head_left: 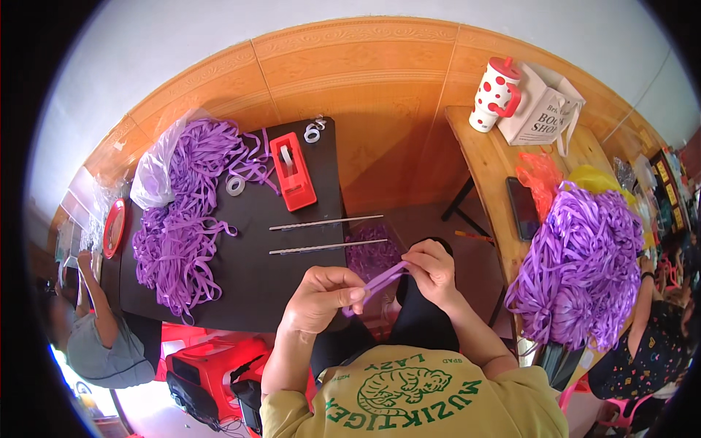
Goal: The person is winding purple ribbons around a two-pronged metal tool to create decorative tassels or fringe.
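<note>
A purple ribbon [385, 279] stretches between my two hands, just off the right edge of the black table. My left hand [321, 298] pinches one end between thumb and fingers, and a short piece hangs below it. The other end is gripped in the fingertips of my right hand [432, 270], a little higher. Two thin metal rods [326, 223] lie side by side on the table, their ends jutting past its edge toward my hands. Beneath them, lower down, more purple ribbon [372, 255] is heaped, partly hidden by my hands.
Left, the black table [248, 281] bears a purple ribbon pile [179, 248], a red tape dispenser [293, 171] and tape rolls [235, 185]. Right, a wooden table [482, 164] carries another ribbon heap [580, 266], a phone [522, 208], a dotted tumbler [496, 95] and a bag. People sit at both sides.
</note>
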The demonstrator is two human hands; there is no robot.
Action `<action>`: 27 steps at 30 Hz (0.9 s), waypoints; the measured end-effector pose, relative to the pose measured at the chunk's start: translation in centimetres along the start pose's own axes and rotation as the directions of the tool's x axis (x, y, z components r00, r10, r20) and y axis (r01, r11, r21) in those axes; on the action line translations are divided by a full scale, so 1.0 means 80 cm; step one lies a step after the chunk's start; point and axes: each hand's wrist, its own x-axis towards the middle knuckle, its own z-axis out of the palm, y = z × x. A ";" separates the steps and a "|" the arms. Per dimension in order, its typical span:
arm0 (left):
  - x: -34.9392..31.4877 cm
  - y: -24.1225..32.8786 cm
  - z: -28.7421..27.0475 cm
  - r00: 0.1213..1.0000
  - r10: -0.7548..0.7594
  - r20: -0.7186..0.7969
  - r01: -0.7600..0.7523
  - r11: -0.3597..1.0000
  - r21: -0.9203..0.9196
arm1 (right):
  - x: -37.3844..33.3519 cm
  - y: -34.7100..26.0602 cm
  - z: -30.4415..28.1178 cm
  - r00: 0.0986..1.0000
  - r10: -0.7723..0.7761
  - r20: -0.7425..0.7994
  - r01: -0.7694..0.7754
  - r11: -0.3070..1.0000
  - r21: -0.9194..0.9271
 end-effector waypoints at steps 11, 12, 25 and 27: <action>-0.011 0.025 0.000 0.954 0.297 -0.043 -0.297 0.918 -0.264 | -0.035 0.022 0.021 0.967 0.234 0.102 -0.252 0.938 0.239; -0.012 0.027 0.000 0.955 0.294 -0.044 -0.295 0.918 -0.264 | -0.039 0.024 0.022 0.966 0.237 0.102 -0.255 0.937 0.240; -0.025 0.037 -0.006 0.929 0.358 -0.094 -0.368 0.861 -0.352 | -0.073 0.048 0.038 0.927 0.356 0.118 -0.369 0.923 0.108; -0.025 0.037 -0.008 0.931 0.352 -0.097 -0.364 0.866 -0.343 | -0.076 0.049 0.038 0.905 0.405 0.135 -0.421 0.897 0.134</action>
